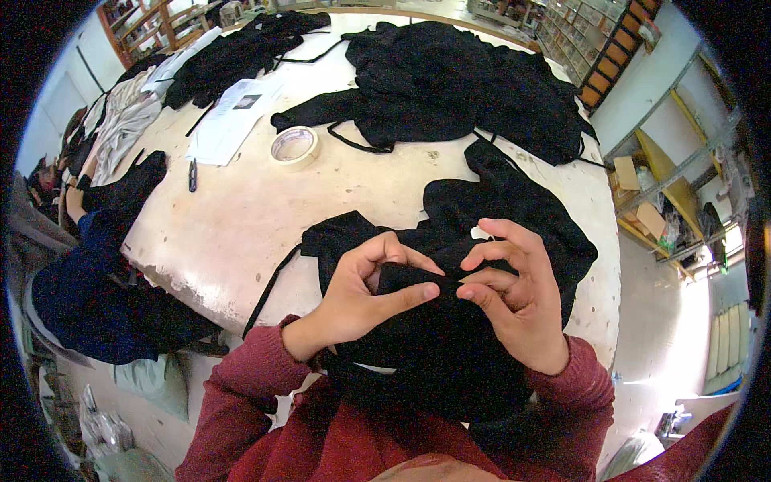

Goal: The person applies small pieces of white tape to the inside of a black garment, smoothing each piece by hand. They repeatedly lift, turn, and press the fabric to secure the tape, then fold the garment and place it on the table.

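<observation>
My left hand (pixel 377 293) grips a folded edge of the black garment (pixel 409 341), which lies bunched over the table's near edge and against my body. At the right of that fold, my right hand (pixel 510 297) has its thumb and a finger closed at the cloth, with other fingers curled above; whatever small thing is between the fingertips is too fine to make out. A long black strap (pixel 269 293) hangs from the garment toward the left.
The pale table (pixel 217 229) bears black garments (pixel 426 88), light cloth (pixel 120 120), papers (pixel 229 120), a tape roll (pixel 293 145) and a dark slim tool (pixel 193 177). Another person's hand (pixel 75 207) and navy sleeve are at the left. Shelving (pixel 666 185) stands right.
</observation>
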Demonstrator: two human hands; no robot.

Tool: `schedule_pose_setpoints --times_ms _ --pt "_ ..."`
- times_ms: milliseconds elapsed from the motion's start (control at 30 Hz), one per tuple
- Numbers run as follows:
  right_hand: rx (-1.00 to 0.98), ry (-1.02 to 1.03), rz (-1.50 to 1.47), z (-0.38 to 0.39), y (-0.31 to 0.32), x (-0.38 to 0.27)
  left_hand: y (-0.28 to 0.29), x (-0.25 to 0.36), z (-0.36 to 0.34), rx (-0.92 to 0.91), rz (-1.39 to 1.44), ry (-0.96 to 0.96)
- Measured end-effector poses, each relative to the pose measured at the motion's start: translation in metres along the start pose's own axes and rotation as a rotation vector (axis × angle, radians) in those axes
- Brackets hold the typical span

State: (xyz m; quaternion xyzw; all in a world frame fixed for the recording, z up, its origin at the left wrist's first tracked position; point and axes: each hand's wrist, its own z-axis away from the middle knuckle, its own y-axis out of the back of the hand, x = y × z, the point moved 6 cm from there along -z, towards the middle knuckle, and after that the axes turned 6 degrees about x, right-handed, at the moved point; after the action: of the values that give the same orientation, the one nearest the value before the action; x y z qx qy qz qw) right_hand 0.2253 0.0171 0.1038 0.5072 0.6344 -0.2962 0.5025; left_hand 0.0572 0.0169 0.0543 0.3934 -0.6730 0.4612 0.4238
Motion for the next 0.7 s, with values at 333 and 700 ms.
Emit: schedule_pose_setpoints --times_ms 333,700 --pt "-0.193 0.599 0.556 0.009 -0.007 -0.018 0.010 0.044 0.020 -0.037 -0.468 -0.812" --pt "-0.083 1.098 0.410 0.039 -0.006 -0.024 0.017 0.057 0.032 -0.165 -0.509 -0.807"
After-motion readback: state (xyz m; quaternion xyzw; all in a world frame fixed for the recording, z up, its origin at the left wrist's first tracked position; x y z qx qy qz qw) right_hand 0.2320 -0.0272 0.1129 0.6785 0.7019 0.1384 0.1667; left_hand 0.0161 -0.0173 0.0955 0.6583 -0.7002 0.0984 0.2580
